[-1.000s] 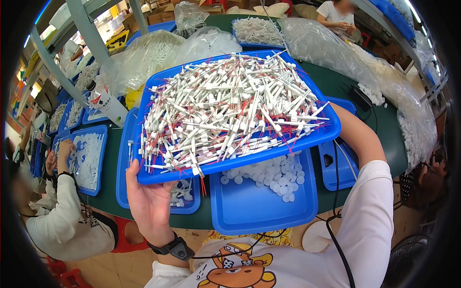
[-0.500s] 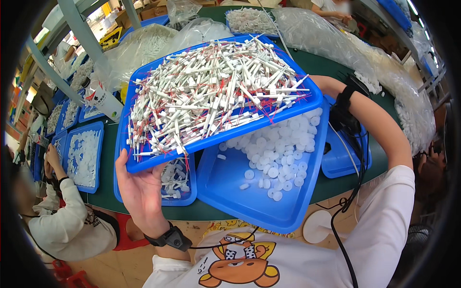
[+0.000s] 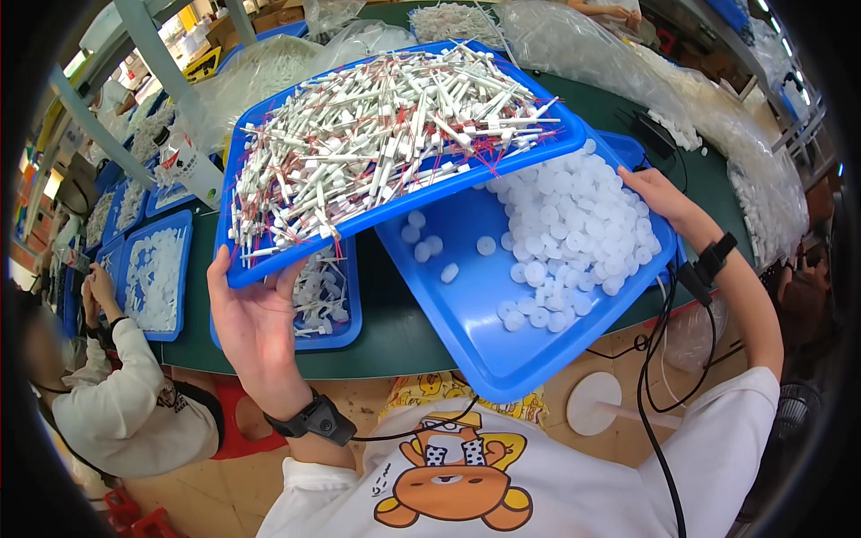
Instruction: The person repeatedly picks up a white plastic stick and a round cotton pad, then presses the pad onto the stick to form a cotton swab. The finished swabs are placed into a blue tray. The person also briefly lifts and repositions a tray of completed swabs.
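Note:
My left hand [image 3: 256, 327] grips the near left corner of a blue tray [image 3: 404, 201], thumb and fingers at its rim. That tray is raised and tilted, heaped with white stick-like parts [image 3: 386, 134] that have thin red strands. My right hand [image 3: 665, 199] is closed on the right edge of a second blue tray [image 3: 475, 336], which lies askew beneath the first and juts past the table's near edge. White translucent discs [image 3: 583, 224] are piled toward its right side, a few loose at the left. The raised tray hides its far left part.
Left of it, a smaller blue tray [image 3: 345, 336] holds more white parts. Another blue tray [image 3: 184, 300] of white pieces lies before a seated co-worker [image 3: 108, 394]. Clear plastic bags [image 3: 610, 67] line the green table's [image 3: 404, 345] far side. Black cables [image 3: 647, 377] hang by my right arm.
My right hand has come from behind the raised tray to the disc tray's right edge. The disc tray has turned and shifted right, its discs more exposed. The raised tray has moved slightly away.

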Action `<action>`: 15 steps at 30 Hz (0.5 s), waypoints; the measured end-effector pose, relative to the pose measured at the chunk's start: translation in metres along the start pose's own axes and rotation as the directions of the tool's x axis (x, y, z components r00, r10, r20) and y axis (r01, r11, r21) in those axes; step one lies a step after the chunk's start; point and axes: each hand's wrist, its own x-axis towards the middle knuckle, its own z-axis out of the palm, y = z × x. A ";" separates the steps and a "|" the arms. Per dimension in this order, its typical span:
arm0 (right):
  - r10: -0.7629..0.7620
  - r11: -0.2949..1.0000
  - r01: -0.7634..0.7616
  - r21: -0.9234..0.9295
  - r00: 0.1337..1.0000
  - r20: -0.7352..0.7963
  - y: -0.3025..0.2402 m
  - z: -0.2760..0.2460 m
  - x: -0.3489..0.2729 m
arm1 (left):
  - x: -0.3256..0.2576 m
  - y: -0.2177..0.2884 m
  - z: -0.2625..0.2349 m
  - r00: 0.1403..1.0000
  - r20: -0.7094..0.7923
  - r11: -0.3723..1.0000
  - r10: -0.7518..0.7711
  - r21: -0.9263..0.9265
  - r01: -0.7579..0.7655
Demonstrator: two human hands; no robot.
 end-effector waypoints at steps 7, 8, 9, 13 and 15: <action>0.042 0.934 0.051 0.355 0.968 -0.248 0.034 0.053 -0.062 | 0.001 -0.005 0.003 0.997 0.019 0.998 0.068 -0.002 -0.068; 0.044 0.924 0.066 0.378 0.960 -0.275 0.032 0.065 -0.072 | 0.002 -0.004 0.000 0.997 0.025 0.997 0.075 -0.002 -0.075; 0.052 0.912 0.078 0.404 0.952 -0.301 0.029 0.073 -0.082 | 0.002 -0.004 0.001 0.996 0.032 0.997 0.078 0.003 -0.078; 0.109 0.795 0.096 0.598 0.949 -0.297 0.026 0.108 -0.108 | 0.001 -0.002 0.001 0.995 0.051 0.997 0.082 -0.008 -0.081; 0.156 0.735 0.066 0.674 0.952 -0.264 0.025 0.124 -0.119 | 0.001 0.000 0.001 0.996 0.053 0.997 0.078 -0.015 -0.078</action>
